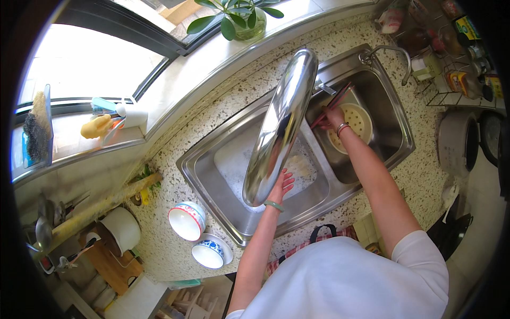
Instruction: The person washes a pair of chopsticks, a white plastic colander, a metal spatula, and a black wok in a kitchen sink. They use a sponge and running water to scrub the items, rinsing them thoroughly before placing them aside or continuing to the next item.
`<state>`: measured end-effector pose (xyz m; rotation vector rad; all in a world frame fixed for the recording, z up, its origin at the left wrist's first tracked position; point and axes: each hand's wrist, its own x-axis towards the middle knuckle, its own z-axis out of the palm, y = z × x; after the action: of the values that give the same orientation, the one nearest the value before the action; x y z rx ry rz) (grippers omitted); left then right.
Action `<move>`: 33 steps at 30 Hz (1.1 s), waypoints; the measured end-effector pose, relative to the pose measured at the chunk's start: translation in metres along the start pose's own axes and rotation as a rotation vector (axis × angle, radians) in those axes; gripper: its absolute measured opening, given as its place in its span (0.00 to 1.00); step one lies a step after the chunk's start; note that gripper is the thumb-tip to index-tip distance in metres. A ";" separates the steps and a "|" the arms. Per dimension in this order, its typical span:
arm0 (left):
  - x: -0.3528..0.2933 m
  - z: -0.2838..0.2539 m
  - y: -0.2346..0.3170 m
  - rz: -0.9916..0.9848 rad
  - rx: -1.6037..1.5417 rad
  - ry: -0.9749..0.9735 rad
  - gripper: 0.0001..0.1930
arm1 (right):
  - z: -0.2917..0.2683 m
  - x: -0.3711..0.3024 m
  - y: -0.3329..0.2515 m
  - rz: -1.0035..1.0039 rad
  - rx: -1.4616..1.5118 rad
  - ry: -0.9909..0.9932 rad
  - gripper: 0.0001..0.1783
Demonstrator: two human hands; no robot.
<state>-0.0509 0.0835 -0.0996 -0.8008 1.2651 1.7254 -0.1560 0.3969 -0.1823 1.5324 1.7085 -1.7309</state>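
My right hand (pixel 333 116) is closed around a bundle of dark red chopsticks (pixel 341 95) over the smaller right basin (pixel 390 141). Below that hand sits a round cream colander (pixel 357 118) with holes in its base. My left hand (pixel 283 185) is above the larger left basin (pixel 223 196), fingers spread and nothing seen in them. Suds and water (pixel 228 154) fill part of that basin, and a pale, blurred thing (pixel 299 165) lies in them. The big chrome faucet (pixel 281 127) arches across the view and hides part of the basin beside my left hand.
Left of the sink, on the speckled counter (pixel 164 234), stand a red-rimmed bowl (pixel 186 222) and a blue-patterned bowl (pixel 209 253). A thin curved spout (pixel 393 48) rises at the sink's far right corner. A wire rack (pixel 446 98) with jars and a grey pot (pixel 457 141) are farther right.
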 end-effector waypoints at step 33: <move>-0.035 0.025 0.014 0.029 -0.012 -0.198 0.25 | -0.086 -0.278 -0.002 -0.892 -0.879 0.039 0.04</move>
<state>-0.0482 0.0964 -0.0567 -0.6038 1.1381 1.7893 -0.0041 0.3409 0.0588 0.4177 2.8531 -0.8659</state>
